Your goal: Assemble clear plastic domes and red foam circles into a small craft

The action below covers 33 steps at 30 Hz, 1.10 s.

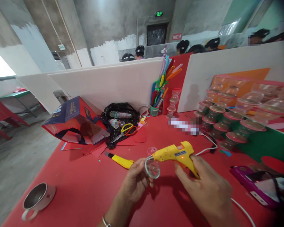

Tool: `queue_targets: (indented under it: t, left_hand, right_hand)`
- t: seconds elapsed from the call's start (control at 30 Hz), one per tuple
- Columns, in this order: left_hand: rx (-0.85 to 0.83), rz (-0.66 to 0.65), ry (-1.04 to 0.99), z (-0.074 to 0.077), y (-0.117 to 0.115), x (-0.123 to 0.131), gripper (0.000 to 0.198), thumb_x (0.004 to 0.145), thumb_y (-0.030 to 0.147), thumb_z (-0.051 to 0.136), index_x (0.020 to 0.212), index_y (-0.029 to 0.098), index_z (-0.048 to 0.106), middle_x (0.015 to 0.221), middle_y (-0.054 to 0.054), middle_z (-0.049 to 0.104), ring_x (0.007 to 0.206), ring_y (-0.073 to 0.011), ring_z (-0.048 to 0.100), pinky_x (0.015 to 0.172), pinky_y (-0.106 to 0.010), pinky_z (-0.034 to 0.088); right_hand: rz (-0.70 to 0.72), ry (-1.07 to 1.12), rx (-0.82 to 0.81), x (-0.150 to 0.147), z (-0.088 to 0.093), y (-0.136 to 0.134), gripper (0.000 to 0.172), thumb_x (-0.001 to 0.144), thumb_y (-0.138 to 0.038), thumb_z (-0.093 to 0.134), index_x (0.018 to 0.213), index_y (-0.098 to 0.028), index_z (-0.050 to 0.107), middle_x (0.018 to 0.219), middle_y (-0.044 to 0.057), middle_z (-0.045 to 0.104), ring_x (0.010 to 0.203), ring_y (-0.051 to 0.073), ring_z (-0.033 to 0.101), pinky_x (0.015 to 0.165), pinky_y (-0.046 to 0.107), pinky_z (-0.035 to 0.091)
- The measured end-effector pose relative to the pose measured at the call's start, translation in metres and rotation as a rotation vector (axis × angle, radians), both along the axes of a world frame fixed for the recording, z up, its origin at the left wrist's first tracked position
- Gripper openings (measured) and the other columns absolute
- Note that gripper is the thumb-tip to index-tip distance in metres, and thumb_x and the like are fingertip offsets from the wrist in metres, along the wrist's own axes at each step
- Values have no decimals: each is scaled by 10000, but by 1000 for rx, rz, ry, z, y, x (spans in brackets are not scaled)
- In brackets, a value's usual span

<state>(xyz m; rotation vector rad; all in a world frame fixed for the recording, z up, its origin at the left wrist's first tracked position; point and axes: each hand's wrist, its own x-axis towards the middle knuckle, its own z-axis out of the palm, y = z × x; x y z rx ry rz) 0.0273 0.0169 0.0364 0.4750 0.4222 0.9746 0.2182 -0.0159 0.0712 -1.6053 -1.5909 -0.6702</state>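
Note:
My right hand (204, 186) is wrapped round the handle of a yellow glue gun (174, 153). The gun's nozzle points left and touches the rim of a small clear plastic cup (152, 168). My left hand (136, 179) pinches that cup by its edge, with the mouth turned toward me. Both hands hover low over the red table (85, 189). The gun's white cord (209, 142) trails off to the right.
A yellow utility knife (119, 160) lies left of my hands; a metal cup (36, 197) stands near the front left. Scissors (124, 130) rest on a black bag (118, 121), next to a red-blue bag (73, 121). Stacked clear cups (227, 116) and a purple-cased phone (260, 187) sit at right. People sit behind white partitions.

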Motion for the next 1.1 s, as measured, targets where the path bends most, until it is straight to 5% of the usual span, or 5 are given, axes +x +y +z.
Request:
queue_targets:
  t: [1.1]
  left_hand:
    - [-15, 11, 29, 3, 0, 0, 432, 709, 383, 827, 1009, 95, 711, 767, -52, 719, 521, -89, 617, 498, -191, 512]
  right_hand:
    - [-54, -66, 17, 9, -4, 3, 243, 911, -371, 480, 924, -171, 618, 674, 10, 644, 563, 145, 575, 527, 255, 346]
